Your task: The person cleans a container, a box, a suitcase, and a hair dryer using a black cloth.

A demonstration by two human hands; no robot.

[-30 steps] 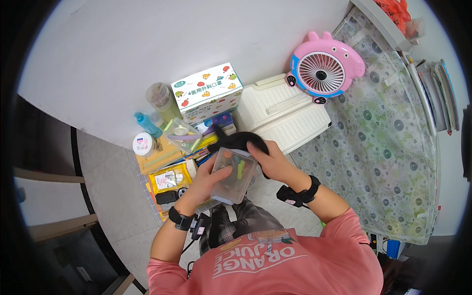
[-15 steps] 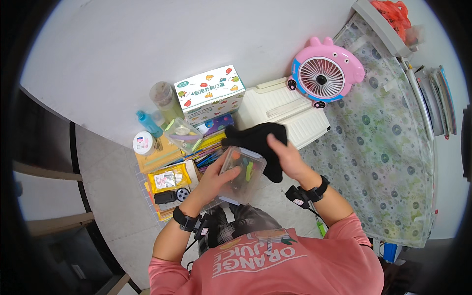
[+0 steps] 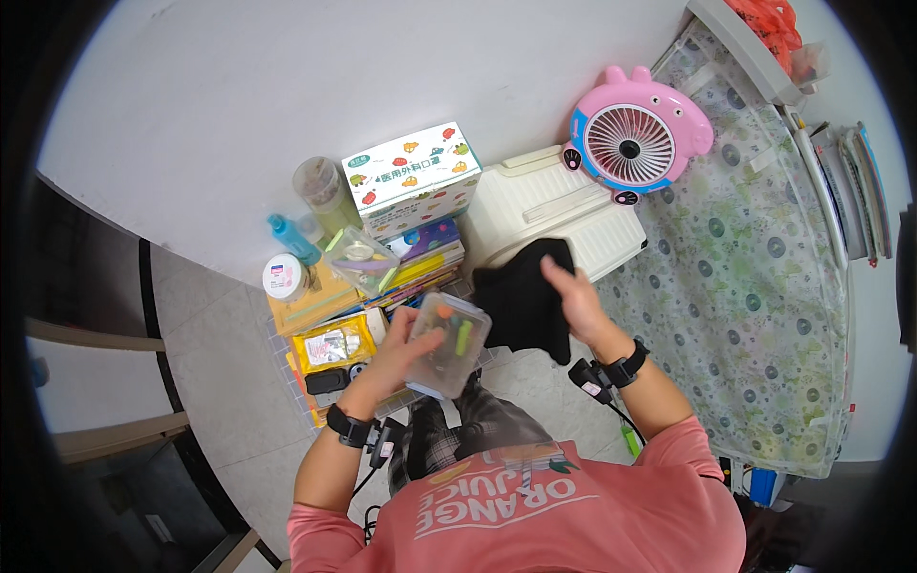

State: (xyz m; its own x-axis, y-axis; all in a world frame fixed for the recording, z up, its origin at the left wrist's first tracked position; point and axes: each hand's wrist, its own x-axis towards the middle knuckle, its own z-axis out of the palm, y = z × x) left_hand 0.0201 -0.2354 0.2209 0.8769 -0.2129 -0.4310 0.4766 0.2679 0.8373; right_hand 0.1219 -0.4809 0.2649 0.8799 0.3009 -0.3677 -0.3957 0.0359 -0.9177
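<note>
My left hand [image 3: 396, 355] grips a clear plastic box [image 3: 447, 368] by its left side. Through its lid I see small orange and green items, too blurred to name. A black cloth [image 3: 523, 304] hangs from my right hand [image 3: 576, 298], whose thumb lies over its upper right part. The box and the cloth are side by side in front of me, above the floor, with the box to the left. My right fingers are mostly hidden behind the cloth.
Left stands a low surface with a patterned mask box [image 3: 411, 181], books [image 3: 430, 263], a yellow wipes pack [image 3: 334, 346], a blue bottle [image 3: 294, 239] and a white-lidded jar [image 3: 284, 277]. A white case [image 3: 521, 205] and pink fan [image 3: 629, 143] sit ahead. A flowered cover [image 3: 735, 277] drapes the right side.
The clear box has moved left and slightly down with my left hand. My right hand has drawn the black cloth right, away from the box, and it now hangs more spread out.
</note>
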